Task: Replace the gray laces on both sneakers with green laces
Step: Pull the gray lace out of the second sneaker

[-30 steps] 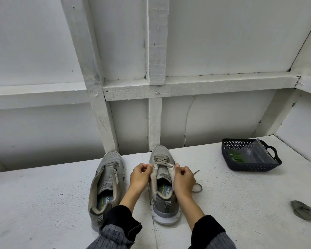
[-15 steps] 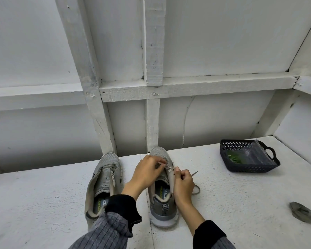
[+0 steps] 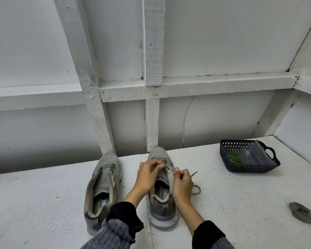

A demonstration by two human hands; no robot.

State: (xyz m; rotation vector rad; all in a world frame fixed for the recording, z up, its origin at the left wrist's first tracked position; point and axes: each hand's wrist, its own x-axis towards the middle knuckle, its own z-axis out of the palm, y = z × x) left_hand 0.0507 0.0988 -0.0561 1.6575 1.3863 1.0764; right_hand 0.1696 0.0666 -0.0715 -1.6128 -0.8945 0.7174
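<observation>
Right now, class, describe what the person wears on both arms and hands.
Both hands, left and right, are bare: no gloves, rings or watch visible. Each forearm has a black cuff under a grey ribbed knit sleeve; the right arm matches.

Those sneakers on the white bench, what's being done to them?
A person is taking the gray lace out of the right sneaker. Both hands work at its eyelets: the left hand pinches near the tongue, and the right hand pinches the eyelet flap. A loose lace end trails on the bench. The left sneaker already has no lace. Green laces wait in a dark basket, and a coiled gray lace lies nearby.
</observation>
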